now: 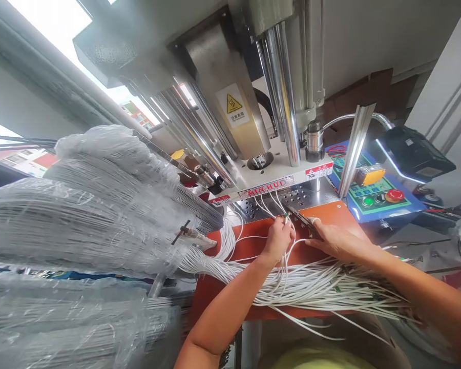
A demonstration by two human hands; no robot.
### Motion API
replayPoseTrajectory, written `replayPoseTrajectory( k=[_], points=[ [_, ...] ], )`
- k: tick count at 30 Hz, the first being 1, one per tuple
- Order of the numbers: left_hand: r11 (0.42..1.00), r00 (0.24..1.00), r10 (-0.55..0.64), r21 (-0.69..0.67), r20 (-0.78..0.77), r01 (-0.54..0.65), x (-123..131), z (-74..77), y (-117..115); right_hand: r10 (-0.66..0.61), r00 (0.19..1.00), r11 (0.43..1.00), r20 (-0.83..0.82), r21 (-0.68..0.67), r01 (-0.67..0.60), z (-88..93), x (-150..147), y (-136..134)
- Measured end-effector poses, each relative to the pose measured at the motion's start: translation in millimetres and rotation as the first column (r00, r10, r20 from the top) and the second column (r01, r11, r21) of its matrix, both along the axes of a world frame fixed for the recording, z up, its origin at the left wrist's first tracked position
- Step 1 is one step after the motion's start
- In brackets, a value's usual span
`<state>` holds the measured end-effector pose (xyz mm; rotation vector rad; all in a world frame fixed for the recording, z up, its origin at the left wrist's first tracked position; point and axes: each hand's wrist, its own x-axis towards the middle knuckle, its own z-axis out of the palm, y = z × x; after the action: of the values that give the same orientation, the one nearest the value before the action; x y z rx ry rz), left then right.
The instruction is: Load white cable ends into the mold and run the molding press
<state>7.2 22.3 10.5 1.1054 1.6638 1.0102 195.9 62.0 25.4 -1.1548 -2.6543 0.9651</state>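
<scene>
My left hand (280, 237) is closed on thin white cables (285, 271) near the machine's front edge, with a small green piece showing at its fingertips. To the right, my right hand (326, 238) is wrapped round a dark metal hand tool (301, 219), whose tip points at the green piece. White cables (268, 204) run from under the machine plate (267, 187) towards my left hand. A thick bundle of white cables (311, 287) lies across the orange-red table (253, 230) in front of both hands.
Large plastic-wrapped cable bundles (100, 215) fill the left side. A clamp (184, 231) stands at the table's left edge. Metal columns (282, 97) rise above the machine plate. At the right are a blue control panel (380, 210) and a black lamp (415, 154).
</scene>
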Motion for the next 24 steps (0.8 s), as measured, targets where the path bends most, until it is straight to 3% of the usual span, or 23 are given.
replayPoseTrajectory(
  k=[4,11,14,20,24],
  points=[
    [0.996,0.987,-0.016,0.079,-0.160,0.029,-2,7.1,-5,0.007,0.999,1.000,-0.044,0.005,-0.007,0.9,0,-2],
    [0.965,0.961,-0.107,0.208,-0.256,0.163,-4,15.9,-4,-0.026,0.997,1.000,-0.069,-0.012,0.025,0.2,0,-1],
    [0.972,0.971,-0.140,0.160,-0.194,0.172,-6,13.1,-2,-0.024,0.998,1.000,-0.066,-0.011,0.023,-3.7,0,1],
    [0.936,0.946,-0.296,0.159,-0.132,0.315,-4,8.6,-9,-0.044,0.996,0.999,-0.073,-0.017,0.043,-8.7,1,3],
    [0.943,0.954,-0.289,0.153,-0.074,0.297,-4,1.6,-8,-0.056,0.996,0.998,-0.072,-0.009,0.055,-12.2,1,3]
  ],
)
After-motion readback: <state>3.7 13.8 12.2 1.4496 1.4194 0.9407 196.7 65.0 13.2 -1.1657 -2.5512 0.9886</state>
